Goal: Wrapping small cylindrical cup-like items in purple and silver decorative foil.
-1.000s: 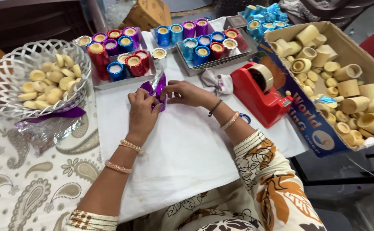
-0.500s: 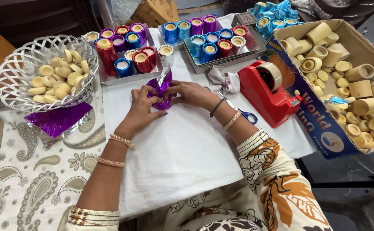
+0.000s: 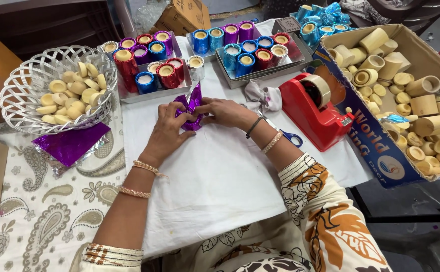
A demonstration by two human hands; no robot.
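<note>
My left hand [image 3: 171, 126] and my right hand [image 3: 226, 112] meet over a white sheet [image 3: 215, 176] and together grip a small piece wrapped in shiny purple foil [image 3: 191, 107]. The foil sticks up between my fingers, and what it covers is hidden. Just beyond my hands stand two metal trays [image 3: 129, 95] of small cups wrapped in red, blue and purple foil.
A white openwork basket [image 3: 18, 100] of pale lids sits at the left, with purple foil sheets [image 3: 71, 143] in front of it. A red tape dispenser [image 3: 315, 108], blue-handled scissors [image 3: 291, 137], a crumpled cloth [image 3: 262, 95] and a cardboard box [image 3: 376, 146] of bare cups lie right.
My hands stay together on the purple foil piece, shifting it slightly and folding the foil around it. The view has tilted a little.
</note>
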